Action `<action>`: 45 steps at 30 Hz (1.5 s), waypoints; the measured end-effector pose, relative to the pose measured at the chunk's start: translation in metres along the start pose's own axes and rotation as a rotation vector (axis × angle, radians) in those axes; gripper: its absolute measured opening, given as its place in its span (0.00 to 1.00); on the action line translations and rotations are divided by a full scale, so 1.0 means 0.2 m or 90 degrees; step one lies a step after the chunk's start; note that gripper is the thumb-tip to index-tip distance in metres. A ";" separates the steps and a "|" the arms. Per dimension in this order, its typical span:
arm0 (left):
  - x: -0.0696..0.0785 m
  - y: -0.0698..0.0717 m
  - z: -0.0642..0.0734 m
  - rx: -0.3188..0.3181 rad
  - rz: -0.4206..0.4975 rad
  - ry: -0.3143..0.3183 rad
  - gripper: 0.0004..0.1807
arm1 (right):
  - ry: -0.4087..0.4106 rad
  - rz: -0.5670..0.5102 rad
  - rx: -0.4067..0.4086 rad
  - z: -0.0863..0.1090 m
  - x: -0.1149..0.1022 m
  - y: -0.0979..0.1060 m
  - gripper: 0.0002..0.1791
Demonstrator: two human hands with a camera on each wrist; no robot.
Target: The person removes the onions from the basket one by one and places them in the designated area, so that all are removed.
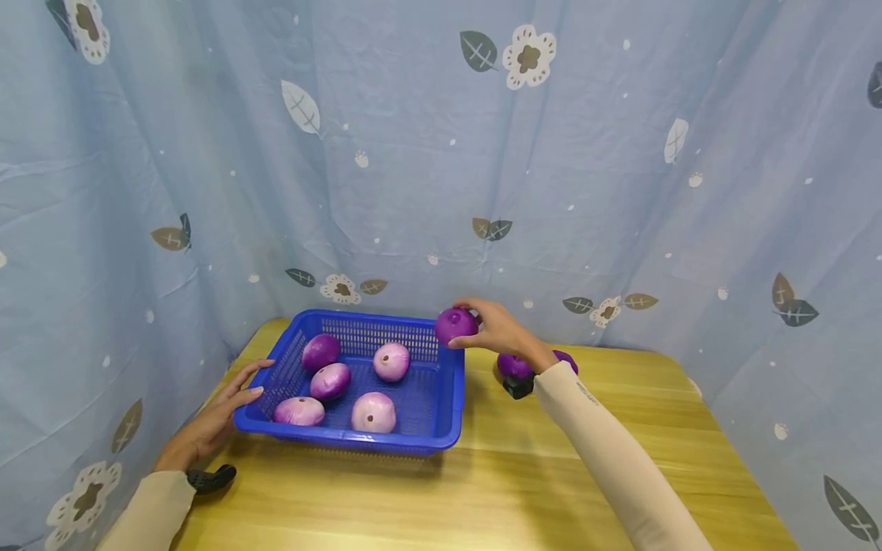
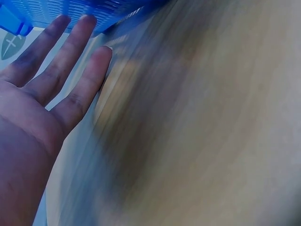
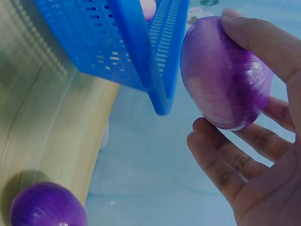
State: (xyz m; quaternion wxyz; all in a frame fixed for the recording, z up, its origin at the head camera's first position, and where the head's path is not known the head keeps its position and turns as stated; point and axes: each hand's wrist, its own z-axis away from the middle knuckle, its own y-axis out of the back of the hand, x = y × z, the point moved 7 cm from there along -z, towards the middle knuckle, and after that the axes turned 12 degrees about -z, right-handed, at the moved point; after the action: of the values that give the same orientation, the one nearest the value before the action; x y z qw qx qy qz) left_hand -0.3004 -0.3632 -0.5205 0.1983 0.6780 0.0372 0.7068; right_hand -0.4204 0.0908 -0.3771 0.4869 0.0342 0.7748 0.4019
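My right hand [image 1: 498,327] grips a dark purple onion [image 1: 455,327] between thumb and fingers, up at the back right corner of a blue plastic basket [image 1: 452,413]. The right wrist view shows the same onion [image 3: 225,73] beside the basket's rim [image 3: 162,101]. In the basket lie several paler onions, among them a pinkish one [image 1: 374,412] at the front and a darker one [image 1: 321,353] at the back left. At the basket's left rim my left hand [image 1: 217,417] has its fingers extended; the left wrist view shows these straight fingers [image 2: 84,87] reaching to the basket wall [image 2: 89,12].
Two more purple onions lie on the wooden table [image 1: 661,428] to the right, partly hidden by my right wrist; one of these onions [image 3: 47,207] shows in the right wrist view. A blue patterned curtain [image 1: 413,168] hangs behind and along both sides of the table.
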 end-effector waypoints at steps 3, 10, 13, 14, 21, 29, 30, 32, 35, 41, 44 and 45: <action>0.00 -0.01 0.01 -0.003 -0.001 -0.002 0.32 | 0.010 -0.007 0.006 0.02 0.01 0.02 0.43; -0.01 -0.01 0.02 0.002 -0.019 0.004 0.33 | 0.003 -0.013 0.037 0.09 0.04 0.09 0.42; -0.01 0.00 0.01 0.003 -0.018 0.003 0.32 | -0.003 -0.019 0.049 0.12 0.07 0.13 0.43; -0.01 0.00 0.01 0.001 -0.017 0.000 0.32 | -0.002 -0.020 0.054 0.13 0.08 0.14 0.43; 0.01 0.00 0.00 -0.005 -0.009 -0.004 0.31 | -0.025 -0.004 0.086 0.21 0.13 0.23 0.45; 0.00 0.01 -0.01 -0.003 -0.013 0.007 0.32 | -0.025 0.011 0.099 0.32 0.17 0.29 0.44; 0.00 0.01 -0.01 -0.006 -0.012 0.004 0.32 | -0.026 0.016 0.101 0.33 0.19 0.30 0.45; 0.00 0.01 0.00 -0.012 -0.009 0.002 0.32 | -0.029 0.024 0.106 0.36 0.21 0.31 0.45; -0.01 0.00 0.00 -0.020 -0.003 0.005 0.31 | -0.036 0.026 0.112 0.41 0.26 0.33 0.47; -0.02 0.00 0.00 -0.015 -0.006 0.022 0.32 | -0.058 0.016 0.127 0.49 0.34 0.39 0.46; -0.02 0.00 0.00 -0.008 -0.013 0.024 0.32 | -0.076 0.017 0.132 0.52 0.37 0.43 0.45; -0.02 0.00 0.00 -0.006 -0.016 0.024 0.32 | -0.082 0.021 0.137 0.54 0.38 0.44 0.45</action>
State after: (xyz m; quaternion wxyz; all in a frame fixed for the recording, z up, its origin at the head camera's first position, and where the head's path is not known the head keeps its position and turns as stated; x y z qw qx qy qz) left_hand -0.3011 -0.3653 -0.5241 0.2094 0.6629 0.0459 0.7174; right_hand -0.4060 0.2468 -0.3965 0.5227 0.1247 0.7798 0.3212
